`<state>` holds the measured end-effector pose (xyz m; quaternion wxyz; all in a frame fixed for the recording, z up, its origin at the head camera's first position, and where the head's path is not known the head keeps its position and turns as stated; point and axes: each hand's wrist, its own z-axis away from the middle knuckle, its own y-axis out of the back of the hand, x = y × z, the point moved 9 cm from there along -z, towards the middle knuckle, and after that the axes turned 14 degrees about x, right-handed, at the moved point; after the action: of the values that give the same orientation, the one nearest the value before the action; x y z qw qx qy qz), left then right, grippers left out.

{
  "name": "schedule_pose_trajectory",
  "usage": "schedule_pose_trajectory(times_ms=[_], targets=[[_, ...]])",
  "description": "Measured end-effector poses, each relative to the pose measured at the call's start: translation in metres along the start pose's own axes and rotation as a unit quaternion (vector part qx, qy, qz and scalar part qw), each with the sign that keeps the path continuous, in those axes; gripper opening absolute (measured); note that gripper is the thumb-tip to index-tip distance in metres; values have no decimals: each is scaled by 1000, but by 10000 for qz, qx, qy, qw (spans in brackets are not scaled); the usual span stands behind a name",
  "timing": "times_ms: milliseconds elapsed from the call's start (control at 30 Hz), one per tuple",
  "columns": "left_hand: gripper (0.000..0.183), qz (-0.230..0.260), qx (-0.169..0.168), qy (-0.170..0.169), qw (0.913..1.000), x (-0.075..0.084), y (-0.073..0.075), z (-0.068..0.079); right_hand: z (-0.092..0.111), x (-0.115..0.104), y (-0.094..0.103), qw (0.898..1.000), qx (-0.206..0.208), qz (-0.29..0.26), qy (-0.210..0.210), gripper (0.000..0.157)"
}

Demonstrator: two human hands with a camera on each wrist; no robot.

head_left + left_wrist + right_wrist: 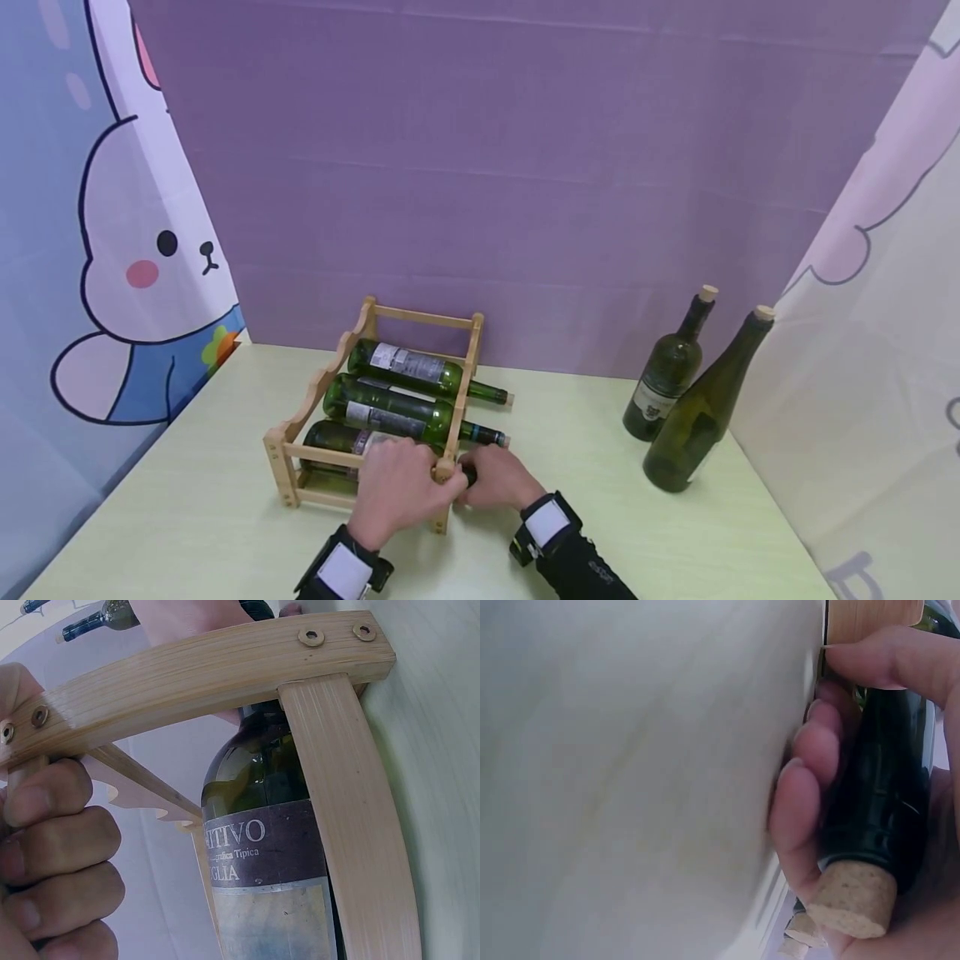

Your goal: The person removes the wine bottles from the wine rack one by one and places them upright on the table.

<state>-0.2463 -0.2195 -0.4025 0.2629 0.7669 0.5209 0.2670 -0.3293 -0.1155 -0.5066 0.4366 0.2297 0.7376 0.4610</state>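
A light wooden wine rack (324, 455) stands on the table with several green wine bottles lying in it. My left hand (401, 485) grips the rack's near top bar close to its right corner; its fingers (71, 847) curl round the wood in the left wrist view. My right hand (497, 478) holds the neck of the nearest wine bottle (262, 847), which lies low in the rack with a dark-and-pale label. In the right wrist view, fingers and thumb wrap the dark neck (877, 787), and its cork (853, 898) sticks out past the palm.
Two corked green bottles stand on the right of the table: a dark one with a label (663, 383) and a taller, slimmer one (697, 417) in front. Other bottle necks (489, 393) poke out of the rack's right side. A purple cloth (525, 183) hangs behind the table.
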Motion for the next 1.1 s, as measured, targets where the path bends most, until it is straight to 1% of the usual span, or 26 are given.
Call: schedule_pose_trajectory(times_ms=[167,300,533,700,867,967,1100], targets=[[60,-13,62,-34,10000,1,3,-1,0,-1,-2,9995,-168,-168,-212,17],[62,-44,17,-34,10000,2,1,-1,1,0,-4,9988,-252,-196,-376,11],[63,-94,-64,23,9999,0,-2,0,1,3,-8,9983,-309,-222,-431,16],[62,-116,-66,33,9999,0,-2,0,-1,4,-10,9986,-280,-291,-354,22],[62,-128,-58,30,9999,0,0,0,-2,2,-9,9996,-137,-213,-122,29],[62,-132,-45,20,9999,0,0,0,-1,0,-7,9999,1,-150,-10,29],[63,-152,-82,41,9998,-1,-1,1,1,-1,-5,9999,124,-99,-38,31]])
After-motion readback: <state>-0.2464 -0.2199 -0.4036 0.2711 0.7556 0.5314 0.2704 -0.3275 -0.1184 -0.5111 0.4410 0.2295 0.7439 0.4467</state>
